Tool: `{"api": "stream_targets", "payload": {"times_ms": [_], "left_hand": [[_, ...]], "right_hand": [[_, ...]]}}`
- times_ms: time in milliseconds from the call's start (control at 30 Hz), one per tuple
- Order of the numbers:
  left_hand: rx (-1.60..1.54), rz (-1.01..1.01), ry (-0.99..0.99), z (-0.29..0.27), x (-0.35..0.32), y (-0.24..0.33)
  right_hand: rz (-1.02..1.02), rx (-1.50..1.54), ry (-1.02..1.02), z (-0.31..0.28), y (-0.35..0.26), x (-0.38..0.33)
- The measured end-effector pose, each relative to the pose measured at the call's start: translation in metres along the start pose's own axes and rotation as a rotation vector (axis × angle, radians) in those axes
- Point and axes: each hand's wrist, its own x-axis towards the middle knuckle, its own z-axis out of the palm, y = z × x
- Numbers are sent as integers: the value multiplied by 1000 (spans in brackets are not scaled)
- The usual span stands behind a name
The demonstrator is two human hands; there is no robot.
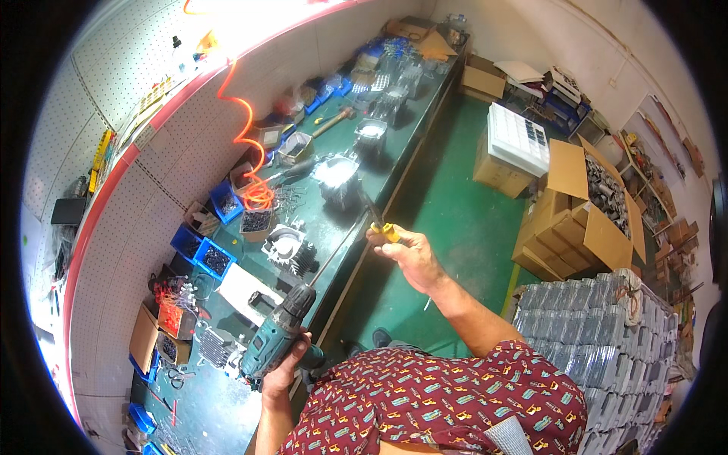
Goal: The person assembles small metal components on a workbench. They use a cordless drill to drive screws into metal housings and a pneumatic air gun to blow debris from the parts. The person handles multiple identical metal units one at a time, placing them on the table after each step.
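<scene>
My left hand is closed around a teal and black cordless drill, held over the bench's near edge. From its chuck a long thin bit slants up and to the right. My right hand grips a yellow-handled tool that looks like pliers, its dark jaws pointing away from me near the bit's far end. Behind the drill, a finned metal housing sits on the green bench. Another housing stands farther along, bright under the lamp.
Blue parts bins and an orange coiled hose line the pegboard side. A hammer lies farther back. To my right stand an open carton of metal parts and wrapped stacks of grey castings.
</scene>
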Motion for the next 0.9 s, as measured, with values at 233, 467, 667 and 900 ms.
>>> {"api": "stream_targets", "payload": {"times_ms": [233, 467, 667, 900], "left_hand": [[10, -10, -15, -4, -2, 8], [-1, -23, -17, -6, -10, 15], [-9, -42, 6, -7, -10, 18], [-36, -44, -42, -14, -10, 22]], "right_hand": [[5, -31, 0, 5, -10, -3], [-24, -74, -2, 8, -13, -8], [-22, -158, 32, 10, -13, -8], [-45, -280, 47, 14, -15, -8]]}}
